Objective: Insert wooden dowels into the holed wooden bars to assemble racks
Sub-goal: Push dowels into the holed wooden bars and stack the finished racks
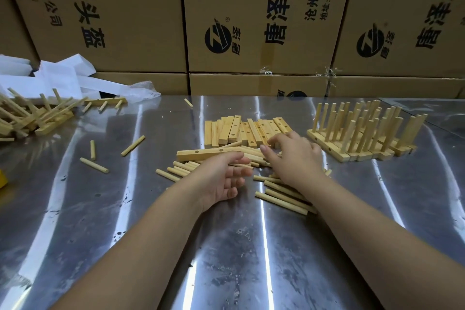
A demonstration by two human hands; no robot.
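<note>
1. The left hand [224, 178] lies on its edge on the table [125, 209], palm turned right, fingers loosely straight and grasping nothing; its thumb reaches towards a single holed bar [198, 154] (contact unclear).
2. The right hand [294, 158] is palm down, fingers spread and released, resting on the loose dowels [276, 201]; its fingertips are beside the heap of bars [236, 131].
3. Assembled racks [364, 133] stand just to its right.

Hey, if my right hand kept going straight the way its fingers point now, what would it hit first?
Most likely the loose pile of holed bars just beyond the right hand; its fingertips look very close to it, though depth is hard to judge.
</note>
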